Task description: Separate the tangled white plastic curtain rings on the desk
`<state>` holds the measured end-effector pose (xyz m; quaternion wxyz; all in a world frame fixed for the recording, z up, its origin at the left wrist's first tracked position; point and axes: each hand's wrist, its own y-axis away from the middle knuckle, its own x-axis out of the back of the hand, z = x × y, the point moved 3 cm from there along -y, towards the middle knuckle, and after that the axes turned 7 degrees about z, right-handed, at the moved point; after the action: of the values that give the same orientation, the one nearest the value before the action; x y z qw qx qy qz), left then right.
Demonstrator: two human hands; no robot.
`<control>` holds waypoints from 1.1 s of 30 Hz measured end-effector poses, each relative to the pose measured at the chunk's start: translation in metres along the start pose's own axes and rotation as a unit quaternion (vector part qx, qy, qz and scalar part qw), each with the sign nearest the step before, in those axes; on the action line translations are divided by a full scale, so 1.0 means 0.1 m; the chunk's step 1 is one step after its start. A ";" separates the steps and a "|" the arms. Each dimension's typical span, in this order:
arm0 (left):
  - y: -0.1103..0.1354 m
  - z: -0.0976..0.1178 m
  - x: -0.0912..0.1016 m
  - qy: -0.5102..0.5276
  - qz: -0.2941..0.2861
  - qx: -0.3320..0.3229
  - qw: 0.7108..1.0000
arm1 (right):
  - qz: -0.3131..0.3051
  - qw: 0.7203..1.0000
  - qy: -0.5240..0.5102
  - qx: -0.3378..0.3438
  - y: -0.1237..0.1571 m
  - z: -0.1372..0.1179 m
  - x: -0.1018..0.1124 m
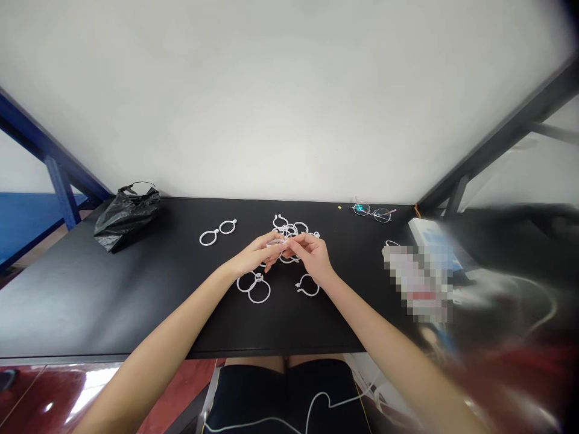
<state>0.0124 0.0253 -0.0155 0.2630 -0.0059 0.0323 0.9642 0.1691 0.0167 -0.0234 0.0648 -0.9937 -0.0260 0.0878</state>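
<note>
1. Pinching a ring (pixel 274 242) between my left hand (pixel 256 253) and right hand (pixel 313 253), fingertips close together, by the pile (pixel 289 229).
2. I judge it light, stiff yet springy, probably slick plastic.
3. Best hold, I think: the rim, gently; it looks thin enough to snap.
</note>
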 end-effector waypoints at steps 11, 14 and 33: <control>-0.01 0.00 0.01 0.008 -0.002 0.000 1.000 | -0.009 0.999 -0.021 -0.035 0.01 0.01 -0.02; 0.00 0.01 0.01 0.005 -0.003 0.001 1.000 | -0.007 0.999 -0.019 -0.036 0.01 0.00 -0.02; 0.00 0.07 0.36 -0.252 0.209 -0.094 0.940 | 0.018 0.999 -0.015 -0.043 0.00 -0.02 -0.01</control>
<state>-0.0188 0.0440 -0.0101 0.0535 0.2193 -0.1250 0.9661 0.1682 0.0162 -0.0216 0.0201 -0.9945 -0.0123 0.1023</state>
